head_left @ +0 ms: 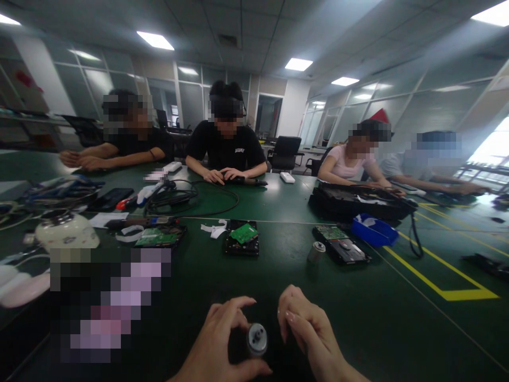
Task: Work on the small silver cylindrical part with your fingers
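Observation:
A small silver cylindrical motor (257, 340) stands near the table's front edge, its round end with a short shaft facing up. My left hand (224, 339) is around it: the thumb passes in front, the curled fingers touch its left side, and the index finger is raised away from it. Just to the right, apart from the motor, my right hand (308, 329) has its fingers bent and pressed together; anything between them is hidden. Beyond my hands, a second silver motor (317, 252) stands upright on the green table (278, 276).
Hard drives with green circuit boards lie ahead: a left one (159, 238), a middle one (242, 238) and a right one (342, 244). A blue tray (374, 229) and a black case (361, 204) stand right. Left are a floral pot (67, 232) and cables (173, 196). Several people sit opposite.

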### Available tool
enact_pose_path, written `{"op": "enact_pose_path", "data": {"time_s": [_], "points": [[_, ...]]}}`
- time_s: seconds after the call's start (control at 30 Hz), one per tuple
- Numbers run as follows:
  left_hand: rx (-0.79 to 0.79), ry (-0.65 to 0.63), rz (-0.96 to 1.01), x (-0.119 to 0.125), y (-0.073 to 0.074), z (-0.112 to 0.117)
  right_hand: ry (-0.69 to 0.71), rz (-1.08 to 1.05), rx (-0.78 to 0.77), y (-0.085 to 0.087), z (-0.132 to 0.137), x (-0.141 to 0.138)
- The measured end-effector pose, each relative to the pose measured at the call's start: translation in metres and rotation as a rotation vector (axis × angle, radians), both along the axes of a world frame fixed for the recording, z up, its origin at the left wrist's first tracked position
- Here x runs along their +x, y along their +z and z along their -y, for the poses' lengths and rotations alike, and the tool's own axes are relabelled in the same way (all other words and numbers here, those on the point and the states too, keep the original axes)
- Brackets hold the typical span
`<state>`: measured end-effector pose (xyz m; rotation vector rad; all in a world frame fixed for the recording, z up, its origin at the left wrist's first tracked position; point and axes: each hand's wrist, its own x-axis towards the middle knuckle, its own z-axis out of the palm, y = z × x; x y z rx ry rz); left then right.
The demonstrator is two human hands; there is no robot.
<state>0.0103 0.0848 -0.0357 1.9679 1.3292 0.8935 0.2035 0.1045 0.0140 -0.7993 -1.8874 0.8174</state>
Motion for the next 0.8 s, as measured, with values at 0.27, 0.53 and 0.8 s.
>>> {"op": "enact_pose_path", "data": {"time_s": [0.27, 0.53, 0.8], "points": [[-0.027, 0.008, 0.009, 0.001, 0.006, 0.001, 0.024, 0.145, -0.052, 0.005, 0.001, -0.003], [-0.027, 0.032, 0.034, 0.002, 0.005, 0.002, 0.018, 0.313, -0.062, 0.010, 0.007, -0.009], [0.001, 0.006, -0.009, 0.000, 0.001, 0.000, -0.209, 0.345, -0.007, 0.000, -0.029, 0.013]]}}
